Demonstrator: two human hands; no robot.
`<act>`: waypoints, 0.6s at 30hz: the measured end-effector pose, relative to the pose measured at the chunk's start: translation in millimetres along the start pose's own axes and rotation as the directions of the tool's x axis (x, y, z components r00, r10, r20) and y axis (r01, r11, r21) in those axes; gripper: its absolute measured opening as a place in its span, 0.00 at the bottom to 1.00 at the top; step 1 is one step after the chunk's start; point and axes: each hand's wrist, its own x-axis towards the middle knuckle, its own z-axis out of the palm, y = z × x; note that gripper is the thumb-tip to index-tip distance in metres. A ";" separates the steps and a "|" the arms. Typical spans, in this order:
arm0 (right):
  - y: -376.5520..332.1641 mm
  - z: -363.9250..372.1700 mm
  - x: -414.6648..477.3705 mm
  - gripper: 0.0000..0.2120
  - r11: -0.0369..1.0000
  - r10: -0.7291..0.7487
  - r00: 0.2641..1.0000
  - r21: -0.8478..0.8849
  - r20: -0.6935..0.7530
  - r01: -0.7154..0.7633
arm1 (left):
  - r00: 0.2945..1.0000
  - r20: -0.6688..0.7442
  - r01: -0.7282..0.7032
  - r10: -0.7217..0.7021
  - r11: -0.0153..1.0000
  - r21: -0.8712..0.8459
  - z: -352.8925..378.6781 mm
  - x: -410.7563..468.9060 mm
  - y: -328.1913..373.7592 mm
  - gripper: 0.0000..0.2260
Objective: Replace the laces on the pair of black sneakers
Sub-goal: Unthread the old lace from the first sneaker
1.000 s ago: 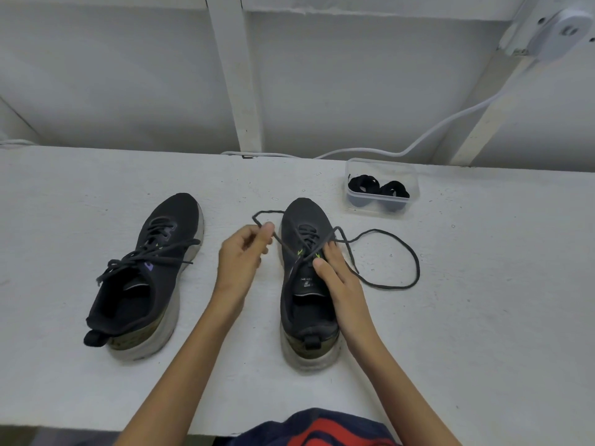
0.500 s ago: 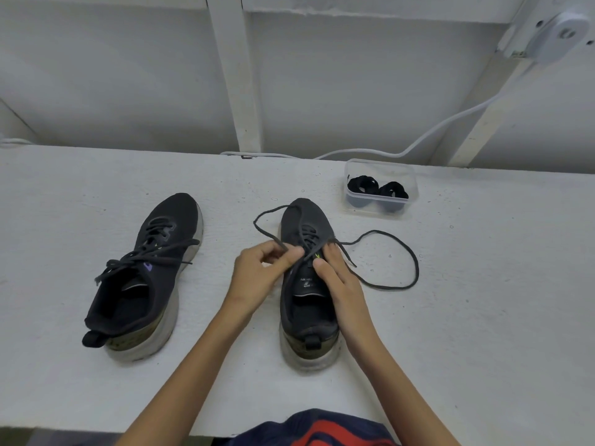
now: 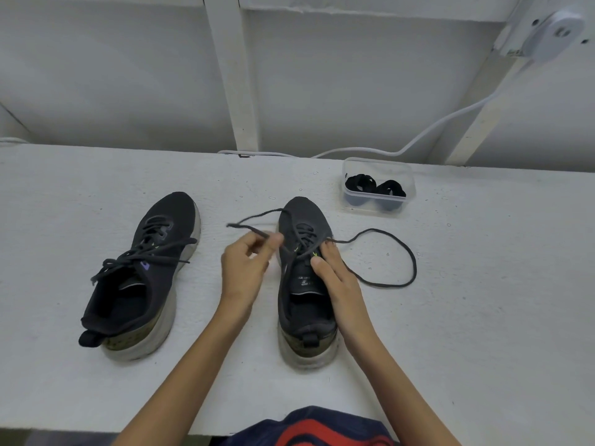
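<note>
Head view: our left hand [image 3: 248,268] pinches old lace [image 3: 415,267], we judge to unthread it from sneaker [image 3: 302,217] just right of it. Right hand [image 3: 338,278], fingers straight, presses eyelets, likely bracing shoe. Fresh laces [image 3: 360,183] wait in tub [image 3: 378,160] beyond right hand. Second sneaker [image 3: 141,278] sits left of left hand.

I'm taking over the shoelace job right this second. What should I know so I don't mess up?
Left hand pinches one end of the loose lace beside the middle sneaker.
Right hand lies flat on that sneaker, steadying it.
The other sneaker sits to the left, untied but laced. Rolled black laces wait in the clear tub.
Done: middle sneaker untied, top eyelets seem freed.
Left: pull out both old laces, thread in the rolled ones.
</note>
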 end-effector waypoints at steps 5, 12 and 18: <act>-4.8 -0.5 -1.1 0.33 0.997 0.024 0.999 0.077 -0.043 -0.020 | 0.998 -0.035 0.042 -0.047 0.991 -0.124 1.1 2.1 7.7 0.06; -11.8 -0.6 -5.1 0.28 0.998 0.051 0.998 0.049 -0.024 -0.050 | 0.999 -0.019 0.033 -0.035 0.992 -0.123 4.6 -3.3 2.1 0.02; -14.0 -5.5 -8.7 0.26 0.998 0.068 0.998 -0.010 -0.010 -0.068 | 0.962 -0.209 0.067 -0.177 0.892 -0.448 -3.8 4.1 13.3 0.05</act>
